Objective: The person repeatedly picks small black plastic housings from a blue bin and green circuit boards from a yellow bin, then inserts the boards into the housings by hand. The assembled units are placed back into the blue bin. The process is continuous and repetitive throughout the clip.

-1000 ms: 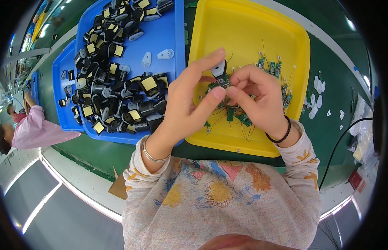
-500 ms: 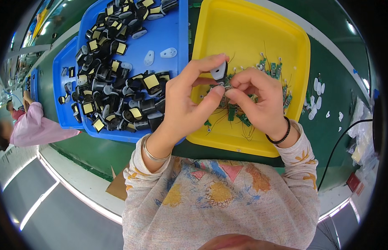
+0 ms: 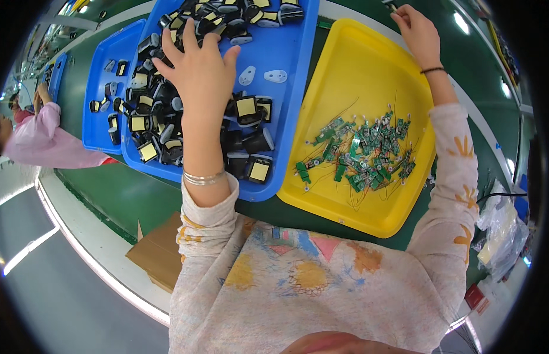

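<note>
My left hand (image 3: 204, 68) is spread over the large blue tray (image 3: 280, 118), its fingers apart and holding nothing I can see. Beneath and around it lie black plastic housings (image 3: 258, 169) with grey ends and pale yellow square pads. Two loose grey-white teardrop covers (image 3: 275, 76) rest on bare tray beside them. At the far right, beyond the yellow tray (image 3: 339, 53), my right hand (image 3: 419, 36) has its fingers closed together. A small dark piece shows at their tips, too near the picture's rim to name. Green circuit boards (image 3: 369, 156) with thin wires are heaped in the yellow tray.
A smaller blue tray (image 3: 93, 127) with a few housings adjoins the large one on the left. Farther left sits another person in a pink sleeve (image 3: 53, 138). Clear plastic bags (image 3: 498, 227) and a black cable (image 3: 503, 194) lie at right; a cardboard box (image 3: 156, 251) stands below the table edge.
My hands have parted from above the yellow tray, where both worked on a grey-capped black housing. The left moved left over the housings and opened; the right reached far right. The view shifted.
</note>
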`<move>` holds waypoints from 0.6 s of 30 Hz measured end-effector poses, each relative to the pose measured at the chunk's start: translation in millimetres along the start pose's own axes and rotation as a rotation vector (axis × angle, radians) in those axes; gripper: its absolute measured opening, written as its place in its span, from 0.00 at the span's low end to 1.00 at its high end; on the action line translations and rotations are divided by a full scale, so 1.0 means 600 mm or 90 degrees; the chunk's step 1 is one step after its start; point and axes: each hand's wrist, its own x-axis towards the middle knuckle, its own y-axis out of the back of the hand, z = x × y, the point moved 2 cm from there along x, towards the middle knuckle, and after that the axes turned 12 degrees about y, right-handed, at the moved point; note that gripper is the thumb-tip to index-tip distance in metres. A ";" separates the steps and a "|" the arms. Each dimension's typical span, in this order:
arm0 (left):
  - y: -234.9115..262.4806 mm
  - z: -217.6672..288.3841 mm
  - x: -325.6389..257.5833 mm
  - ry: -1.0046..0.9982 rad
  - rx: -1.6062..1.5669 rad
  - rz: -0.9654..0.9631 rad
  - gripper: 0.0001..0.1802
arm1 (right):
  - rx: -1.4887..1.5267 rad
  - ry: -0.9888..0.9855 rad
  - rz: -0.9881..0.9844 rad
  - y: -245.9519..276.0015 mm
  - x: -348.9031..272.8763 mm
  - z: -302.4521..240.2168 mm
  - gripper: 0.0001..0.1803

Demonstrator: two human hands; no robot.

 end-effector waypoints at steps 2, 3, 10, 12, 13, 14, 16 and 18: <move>-0.019 -0.005 0.015 -0.023 0.049 -0.022 0.16 | -0.079 -0.051 -0.121 -0.034 -0.009 0.089 0.11; -0.028 -0.009 0.020 -0.034 0.082 -0.033 0.15 | -0.111 -0.075 -0.180 -0.051 -0.011 0.108 0.12; -0.065 -0.024 0.032 -0.127 0.005 -0.014 0.12 | -0.019 0.042 -0.015 0.027 -0.019 0.003 0.13; -0.033 -0.013 0.025 -0.110 -0.019 0.038 0.11 | 0.197 0.035 0.007 0.065 -0.035 -0.077 0.11; -0.005 0.002 0.021 -0.111 -0.078 0.030 0.10 | 0.290 0.024 -0.015 0.076 -0.055 -0.102 0.10; 0.022 0.024 0.018 -0.118 -0.146 0.019 0.09 | 0.376 0.005 -0.036 0.092 -0.079 -0.125 0.09; 0.065 0.062 0.000 -0.136 -0.265 -0.019 0.07 | 0.346 0.053 -0.092 0.134 -0.113 -0.196 0.05; 0.099 0.102 -0.029 -0.136 -0.364 -0.110 0.07 | 0.282 0.096 -0.160 0.140 -0.146 -0.225 0.06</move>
